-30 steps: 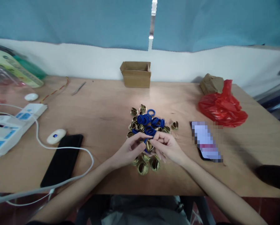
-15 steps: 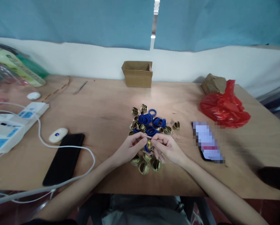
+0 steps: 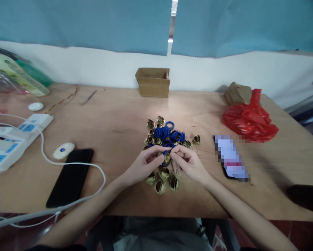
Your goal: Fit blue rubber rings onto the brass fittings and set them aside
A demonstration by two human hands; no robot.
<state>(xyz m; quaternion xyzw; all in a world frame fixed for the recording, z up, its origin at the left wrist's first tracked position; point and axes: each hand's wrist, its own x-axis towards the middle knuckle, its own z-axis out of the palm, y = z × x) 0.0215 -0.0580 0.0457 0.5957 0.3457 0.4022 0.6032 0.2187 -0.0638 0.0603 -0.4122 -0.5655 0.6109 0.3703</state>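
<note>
Over a wooden table [image 3: 114, 115], a blue-rimmed brass piece [image 3: 167, 160] is pinched between the fingertips of the left hand [image 3: 145, 164] and right hand [image 3: 189, 163]. Blue rings [image 3: 161, 132] and brass cups [image 3: 160, 187] lie around them; a cardboard box [image 3: 154, 88] stands farther back.

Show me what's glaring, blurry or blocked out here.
Head view: pale glare on the table before the cardboard box, glints on the red bag; same view: the pale bottle at left looks soft, coarse pixel blocks cover most of the right phone.
</note>
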